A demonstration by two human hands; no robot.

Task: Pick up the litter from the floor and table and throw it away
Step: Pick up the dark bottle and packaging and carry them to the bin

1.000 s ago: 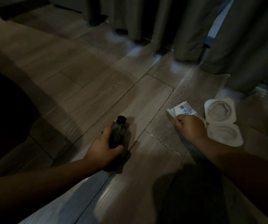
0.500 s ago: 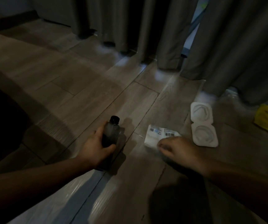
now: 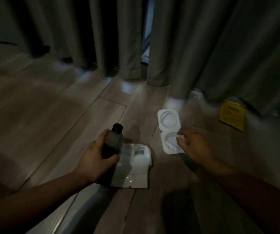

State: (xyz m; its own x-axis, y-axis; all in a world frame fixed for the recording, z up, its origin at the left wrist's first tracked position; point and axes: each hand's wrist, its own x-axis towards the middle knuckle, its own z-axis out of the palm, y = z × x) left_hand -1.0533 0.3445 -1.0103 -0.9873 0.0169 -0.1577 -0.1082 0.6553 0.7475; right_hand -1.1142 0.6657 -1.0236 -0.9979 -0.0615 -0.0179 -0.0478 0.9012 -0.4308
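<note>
My left hand (image 3: 95, 159) grips a small clear bottle (image 3: 113, 142) with a black cap, held low over the wooden floor. A white flat package (image 3: 136, 166) with printed labels sits right beside and below that hand; whether the hand also holds it I cannot tell. A white plastic clamshell tray (image 3: 168, 122) lies open on the floor to the right. My right hand (image 3: 195, 146) reaches over the tray's near half, fingertips loosely bent and touching its right rim.
Grey curtains (image 3: 203, 48) hang to the floor across the back. A yellow packet (image 3: 232, 115) lies at the curtain's foot on the right, with a clear plastic item (image 3: 196, 97) beside it. Wood-plank floor (image 3: 43, 124) stretches to the left.
My right hand let go of the white package and moved right to the clamshell tray. The package now sits next to my left hand and the bottle. The view shifted right.
</note>
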